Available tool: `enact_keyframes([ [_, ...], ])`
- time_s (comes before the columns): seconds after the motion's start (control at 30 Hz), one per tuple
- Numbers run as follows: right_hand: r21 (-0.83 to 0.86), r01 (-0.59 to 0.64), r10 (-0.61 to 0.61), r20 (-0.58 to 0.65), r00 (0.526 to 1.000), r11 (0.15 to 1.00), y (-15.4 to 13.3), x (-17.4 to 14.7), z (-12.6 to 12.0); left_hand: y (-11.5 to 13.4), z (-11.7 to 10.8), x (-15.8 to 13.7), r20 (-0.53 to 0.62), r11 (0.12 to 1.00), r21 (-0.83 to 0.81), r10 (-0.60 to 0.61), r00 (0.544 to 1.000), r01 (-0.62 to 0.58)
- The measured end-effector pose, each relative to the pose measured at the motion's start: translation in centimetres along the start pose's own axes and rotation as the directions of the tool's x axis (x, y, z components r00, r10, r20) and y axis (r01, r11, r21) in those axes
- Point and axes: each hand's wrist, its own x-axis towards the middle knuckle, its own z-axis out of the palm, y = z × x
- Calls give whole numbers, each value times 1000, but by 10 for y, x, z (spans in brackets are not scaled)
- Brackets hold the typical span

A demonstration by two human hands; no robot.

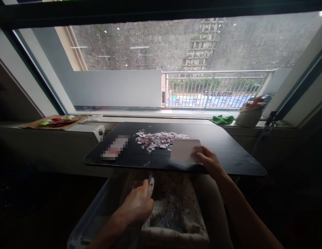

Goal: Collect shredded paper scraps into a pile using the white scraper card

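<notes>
My right hand (209, 159) pinches the right edge of a flat, pale rectangular board (182, 151), held at the front of a dark table (228, 150). Behind and left of the board lies a pile of small cut paper pieces (161, 140). Below the table's front edge, my left hand (140, 202) is closed around something narrow and light, too dark to make out. Beside it is a fabric-lined bin (173, 233) with pale scraps inside. Part of its far side is hidden under the table.
A blurred-out strip (115, 148) lies on the table's left. On the sill are a green cloth (222, 119), a white pot (249, 116) and a brown board (50, 122) with colourful items. A radiator (85, 128) stands left. A clear plastic tub (92, 211) sits below.
</notes>
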Motion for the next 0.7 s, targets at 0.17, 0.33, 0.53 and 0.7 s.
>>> enact_keyframes([
  [0.17, 19, 27, -23, -192, 981, 999, 0, 43, -20, 10, -10, -4, 63, 997, 53, -57, 996, 54],
  [0.33, -38, -11, 0, -293, 956, 999, 12, 58, -45, 21, -8, -6, 113, 985, 129, -129, 985, 114],
  [0.53, -193, -20, -29, -244, 969, 981, 24, 39, -55, 23, 2, -6, 131, 971, 109, -228, 965, 215],
  [0.7, -300, -67, 13, -177, 984, 952, 23, 32, -54, 10, 17, -4, 100, 968, 36, -251, 963, 249],
])
